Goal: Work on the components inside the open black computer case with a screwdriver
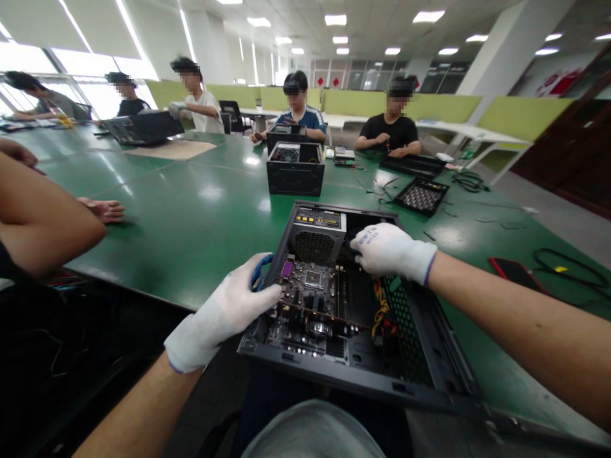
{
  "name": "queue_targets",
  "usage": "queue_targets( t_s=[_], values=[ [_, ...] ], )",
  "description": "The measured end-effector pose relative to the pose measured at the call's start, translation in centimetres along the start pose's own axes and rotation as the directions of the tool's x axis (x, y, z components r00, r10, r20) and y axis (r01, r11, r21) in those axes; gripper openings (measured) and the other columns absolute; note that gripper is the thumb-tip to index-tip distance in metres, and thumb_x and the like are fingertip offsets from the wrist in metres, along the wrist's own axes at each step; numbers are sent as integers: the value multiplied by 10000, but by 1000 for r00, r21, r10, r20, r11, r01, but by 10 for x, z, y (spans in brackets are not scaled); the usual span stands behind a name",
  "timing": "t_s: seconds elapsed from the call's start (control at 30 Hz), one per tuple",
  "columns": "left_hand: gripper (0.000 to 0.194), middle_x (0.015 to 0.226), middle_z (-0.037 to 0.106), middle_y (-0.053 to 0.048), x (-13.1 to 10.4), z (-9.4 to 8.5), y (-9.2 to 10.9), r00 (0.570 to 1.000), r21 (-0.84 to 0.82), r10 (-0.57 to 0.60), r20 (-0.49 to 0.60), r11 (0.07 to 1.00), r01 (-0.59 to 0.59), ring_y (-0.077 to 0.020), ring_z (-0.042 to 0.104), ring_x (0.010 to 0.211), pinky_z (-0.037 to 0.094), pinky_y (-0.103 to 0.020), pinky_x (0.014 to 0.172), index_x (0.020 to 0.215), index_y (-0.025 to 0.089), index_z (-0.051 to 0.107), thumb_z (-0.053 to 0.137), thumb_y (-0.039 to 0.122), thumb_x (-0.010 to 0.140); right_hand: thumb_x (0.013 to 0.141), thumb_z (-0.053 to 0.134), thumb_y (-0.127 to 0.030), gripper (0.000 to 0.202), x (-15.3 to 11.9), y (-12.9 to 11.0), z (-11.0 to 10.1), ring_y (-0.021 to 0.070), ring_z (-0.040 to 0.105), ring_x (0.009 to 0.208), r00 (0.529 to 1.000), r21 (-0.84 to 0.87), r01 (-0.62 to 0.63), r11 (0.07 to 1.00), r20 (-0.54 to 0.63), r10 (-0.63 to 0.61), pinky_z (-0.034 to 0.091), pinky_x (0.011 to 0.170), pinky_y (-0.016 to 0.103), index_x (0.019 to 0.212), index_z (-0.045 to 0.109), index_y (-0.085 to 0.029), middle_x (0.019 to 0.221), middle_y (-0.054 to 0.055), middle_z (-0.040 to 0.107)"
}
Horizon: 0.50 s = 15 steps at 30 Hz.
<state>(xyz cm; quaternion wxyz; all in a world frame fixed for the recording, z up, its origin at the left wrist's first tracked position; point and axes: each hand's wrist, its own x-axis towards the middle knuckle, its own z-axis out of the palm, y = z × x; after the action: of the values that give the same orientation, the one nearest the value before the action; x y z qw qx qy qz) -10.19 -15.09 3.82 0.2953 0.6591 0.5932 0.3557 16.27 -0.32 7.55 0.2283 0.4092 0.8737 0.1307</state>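
Note:
An open black computer case (420, 343) lies in front of me at the table's edge, its inside facing up. My left hand (238, 289), in a white glove with blue on the finger side, grips the case's left edge. Inside the case are a power supply (315, 238), a motherboard (312, 278) with a purple port, and yellow, red and black cables (382, 312). My right hand (379, 249), also gloved, reaches into the far right part, right of the power supply. Its fingers are curled around something dark, which they mostly hide.
Another computer case (296, 168) stands across the green table (200, 210). A black tray-like part (421, 194), black cables (470, 182) and a red-edged phone-like object (518, 273) lie to the right. A person's arm (48, 197) rests at left; several people sit around the table.

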Motion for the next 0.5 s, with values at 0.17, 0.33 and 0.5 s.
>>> queue_targets(
  t_s=[0.17,0.33,0.5],
  values=[
    [491,1254,727,-56,0,0,2,1000,7,-20,12,1000,20,-290,667,1164,508,-406,1042,1300,211,637,638,398,846,874,642,-261,254,26,2,8,319,761,983,1000,31,-21,999,-1,21,563,788,376,1017,812,-138,1036,187,799],
    [461,1266,726,-53,-1,-2,6,1000,76,-9,20,997,7,-285,667,1175,507,-404,1041,1298,224,635,623,410,876,980,519,-352,367,22,7,9,299,754,1000,994,90,-38,995,-102,47,548,803,360,1045,805,-131,1068,188,793],
    [538,1114,744,-46,-4,-6,15,995,338,3,-102,941,32,-286,706,1025,550,-407,920,1357,234,580,624,500,891,1035,421,-492,486,-7,23,13,272,722,1010,940,219,-26,975,-326,98,513,876,351,1062,772,-156,1079,151,783]
  ],
)
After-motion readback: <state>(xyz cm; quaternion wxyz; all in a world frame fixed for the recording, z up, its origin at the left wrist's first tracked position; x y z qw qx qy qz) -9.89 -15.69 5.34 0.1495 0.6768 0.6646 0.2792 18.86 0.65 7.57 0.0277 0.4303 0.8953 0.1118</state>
